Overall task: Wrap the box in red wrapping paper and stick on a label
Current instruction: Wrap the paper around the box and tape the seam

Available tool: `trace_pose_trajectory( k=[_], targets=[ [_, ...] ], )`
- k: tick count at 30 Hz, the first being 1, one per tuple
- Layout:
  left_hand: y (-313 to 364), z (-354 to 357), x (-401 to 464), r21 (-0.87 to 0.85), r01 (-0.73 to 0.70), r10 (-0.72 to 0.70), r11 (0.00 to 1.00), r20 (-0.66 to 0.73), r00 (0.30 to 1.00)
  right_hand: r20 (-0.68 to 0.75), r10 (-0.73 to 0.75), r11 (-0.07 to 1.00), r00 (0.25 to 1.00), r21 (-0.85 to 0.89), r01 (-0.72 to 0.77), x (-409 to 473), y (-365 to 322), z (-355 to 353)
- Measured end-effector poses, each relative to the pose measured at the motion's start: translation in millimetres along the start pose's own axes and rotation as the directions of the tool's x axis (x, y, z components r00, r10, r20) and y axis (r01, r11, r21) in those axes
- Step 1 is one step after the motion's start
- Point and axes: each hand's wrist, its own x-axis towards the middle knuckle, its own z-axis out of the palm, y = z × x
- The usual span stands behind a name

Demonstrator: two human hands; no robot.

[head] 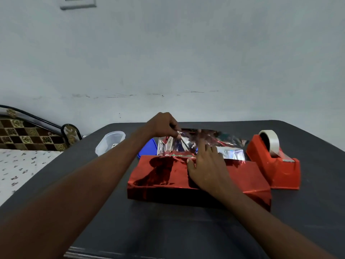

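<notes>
Two hands are on the job here, and the box (186, 176) is only partly wrapped: it sits mid-table (168, 230), covered in red paper (160, 174) on the top and near side, while a far flap (201, 144) with its silver underside showing is lifted behind it. So the step in hand looks like the long seam being closed, not the ends or the label yet (no label can be made out anywhere). The flap's left corner is pinched by the left hand (164, 126), fingers curled down around the edge, wrist raised above the table with the forearm reaching in from the lower left. The right hand (207, 167) is laid flat on the box top, fingers straight and spread toward the far edge, nothing gripped, just pressing the paper so it can't slide. Next, the flap probably needs to be pulled over snug and laid across the top edge, held there, and a strip taken from the tape (270, 141) in the red dispenser (276, 165), which is parked just beside the box on the right, so one hand will have to be freed. Foil like this creases and springs back easily, so tension matters. A clear tub (110, 143) and a blue lid (147, 150) are sitting off to the left, behind the box.
</notes>
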Motion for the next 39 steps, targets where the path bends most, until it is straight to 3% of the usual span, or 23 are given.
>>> trace_pose_trajectory(
  k=[5, 10, 15, 19, 25, 30, 35, 39],
  targets=[
    [14.9, -11.1, -31.7, 0.134, -0.118, 0.127, 0.984, -0.056, 0.990, -0.174, 0.049, 0.998, 0.983, -0.016, -0.053, -1.0, -2.6, -7.4],
    [26.3, -11.3, -63.2, 0.265, -0.205, 0.239, 0.942, -0.102, 0.966, -0.351, -0.044, 0.996, 0.935, -0.084, 0.015, 4.4, 1.4, -32.7],
    [17.6, 7.2, -98.3, 0.339, -0.262, 0.289, 0.903, -0.031, 0.957, -0.207, -0.185, 0.960, 0.961, -0.248, 0.132, 6.3, 15.1, -41.3],
    [17.9, 14.5, -120.4, 0.484, -0.239, 0.242, 0.842, 0.058, 0.969, 0.007, -0.227, 0.950, 0.974, -0.219, 0.223, -12.7, 20.3, -52.5],
    [20.0, 35.6, -152.3, 0.543, -0.213, 0.213, 0.812, 0.063, 0.975, 0.047, -0.260, 0.961, 0.965, -0.084, 0.263, -65.3, 26.7, -48.5],
    [13.0, 38.5, -160.6, 0.491, -0.219, 0.209, 0.843, 0.076, 0.975, 0.037, -0.254, 0.958, 0.966, -0.130, 0.257, -73.5, 41.1, -28.0],
    [15.0, 50.1, -149.7, 0.519, -0.155, 0.187, 0.841, -0.009, 0.982, -0.032, -0.220, 0.970, 0.975, -0.115, 0.215, -60.5, 49.2, -17.7],
    [18.2, 58.6, -133.9, 0.514, -0.113, 0.152, 0.851, -0.035, 0.988, 0.012, -0.156, 0.980, 0.988, -0.122, 0.156, -47.9, 50.4, -16.7]
  ],
)
